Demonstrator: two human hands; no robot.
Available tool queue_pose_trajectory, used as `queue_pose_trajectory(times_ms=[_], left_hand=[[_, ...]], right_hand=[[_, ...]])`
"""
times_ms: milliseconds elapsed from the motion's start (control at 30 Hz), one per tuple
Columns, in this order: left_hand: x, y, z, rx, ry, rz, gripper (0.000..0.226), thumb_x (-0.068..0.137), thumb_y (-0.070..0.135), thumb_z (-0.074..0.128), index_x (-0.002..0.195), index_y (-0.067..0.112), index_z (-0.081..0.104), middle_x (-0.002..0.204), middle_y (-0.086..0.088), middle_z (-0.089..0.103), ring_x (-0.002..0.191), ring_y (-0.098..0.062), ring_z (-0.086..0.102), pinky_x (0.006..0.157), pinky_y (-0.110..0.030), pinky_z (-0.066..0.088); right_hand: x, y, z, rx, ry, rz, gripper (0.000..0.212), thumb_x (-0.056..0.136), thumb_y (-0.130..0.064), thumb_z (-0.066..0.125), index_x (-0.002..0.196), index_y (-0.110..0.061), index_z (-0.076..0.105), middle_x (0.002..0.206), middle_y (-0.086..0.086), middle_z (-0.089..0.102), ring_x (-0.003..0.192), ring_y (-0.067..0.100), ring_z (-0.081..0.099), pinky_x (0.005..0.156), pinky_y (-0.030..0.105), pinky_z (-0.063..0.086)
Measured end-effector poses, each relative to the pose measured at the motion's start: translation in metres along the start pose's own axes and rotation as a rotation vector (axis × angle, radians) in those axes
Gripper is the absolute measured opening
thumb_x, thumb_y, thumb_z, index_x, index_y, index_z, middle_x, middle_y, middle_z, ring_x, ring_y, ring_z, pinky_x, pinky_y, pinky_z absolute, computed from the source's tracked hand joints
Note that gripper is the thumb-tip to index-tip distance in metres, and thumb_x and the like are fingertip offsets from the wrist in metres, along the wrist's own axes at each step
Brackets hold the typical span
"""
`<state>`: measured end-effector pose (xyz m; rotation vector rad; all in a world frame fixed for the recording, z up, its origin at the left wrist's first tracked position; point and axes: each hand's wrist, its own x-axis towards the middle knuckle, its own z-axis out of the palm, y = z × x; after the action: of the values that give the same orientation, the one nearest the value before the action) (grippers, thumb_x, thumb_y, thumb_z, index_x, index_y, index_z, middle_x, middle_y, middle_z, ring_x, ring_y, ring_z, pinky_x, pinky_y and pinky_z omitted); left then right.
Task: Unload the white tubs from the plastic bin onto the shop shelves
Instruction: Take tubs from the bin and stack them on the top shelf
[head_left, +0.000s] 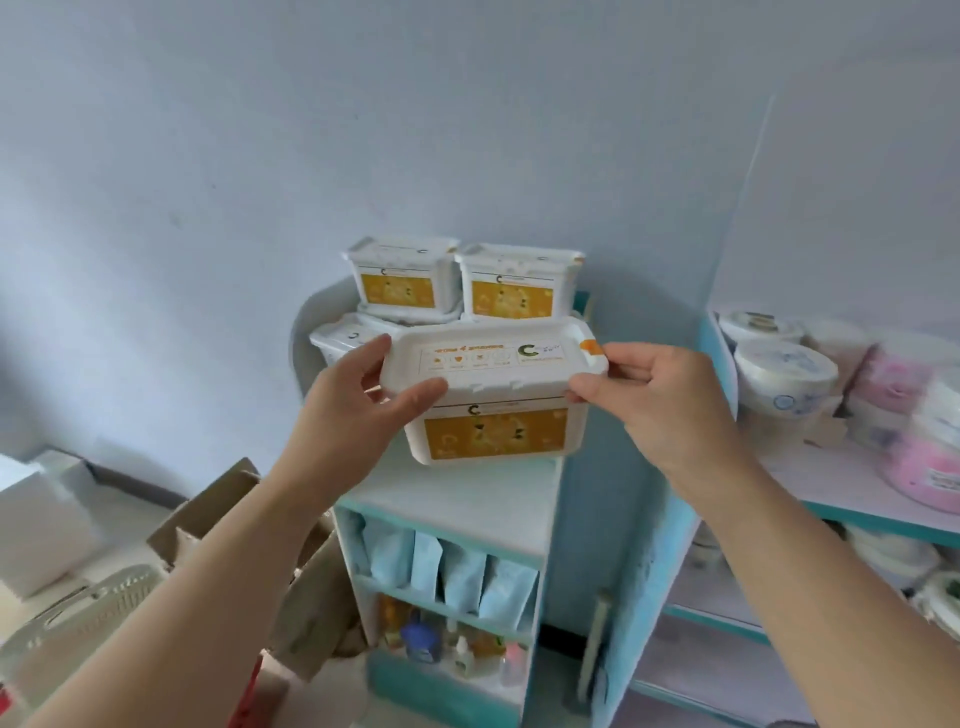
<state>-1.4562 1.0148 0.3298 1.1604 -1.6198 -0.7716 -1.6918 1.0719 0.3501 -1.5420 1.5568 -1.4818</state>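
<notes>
A white tub (493, 395) with an orange label is held level just above the top of a narrow teal and white shelf unit (457, 499). My left hand (353, 410) grips its left end and my right hand (660, 400) grips its right end, near an orange tab on the lid. Behind it stand two more white tubs (402, 283) (517, 286) stacked on others against the wall, and another tub (345, 345) sits at the left, partly hidden by my left hand. The pale plastic bin (78, 618) shows at the lower left.
An open cardboard box (218, 514) stands left of the shelf unit, with white boxes (36, 514) beyond it. Lower shelves hold blue packets (452, 569) and small bottles (447, 644). A second shelf at the right (852, 493) carries round white and pink containers.
</notes>
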Motion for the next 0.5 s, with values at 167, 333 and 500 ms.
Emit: queue_pose_trajectory(times_ms=[167,333,500], left_hand=[[0.053,-0.015,-0.035,0.082,-0.011,0.023,0.038,0.078,0.032,0.075,0.113,0.024,0.064,0.101,0.014,0.07,0.089,-0.003,0.068,0.068,-0.014,0.054],[0.113,-0.041,-0.064,0.152,0.006,-0.004,0.023,0.081,0.031,0.073,0.093,0.014,0.063,0.09,0.003,0.073,0.076,-0.01,0.07,0.061,-0.023,0.056],[0.166,-0.076,-0.083,0.121,-0.032,-0.038,0.028,0.081,0.03,0.073,0.084,0.007,0.058,0.088,-0.008,0.071,0.073,-0.019,0.065,0.06,-0.026,0.046]], right_hand=[[0.069,-0.004,0.052,-0.046,-0.057,-0.024,0.013,0.08,-0.019,0.073,0.094,-0.02,0.074,0.087,-0.006,0.075,0.086,0.008,0.07,0.076,0.023,0.054],[0.127,-0.003,0.099,-0.075,-0.066,-0.061,0.013,0.078,-0.02,0.075,0.09,-0.018,0.075,0.082,-0.004,0.075,0.084,0.013,0.07,0.083,0.03,0.055],[0.168,0.003,0.138,-0.121,-0.07,-0.068,0.002,0.077,-0.022,0.076,0.076,-0.02,0.075,0.073,-0.003,0.074,0.079,0.019,0.071,0.081,0.04,0.056]])
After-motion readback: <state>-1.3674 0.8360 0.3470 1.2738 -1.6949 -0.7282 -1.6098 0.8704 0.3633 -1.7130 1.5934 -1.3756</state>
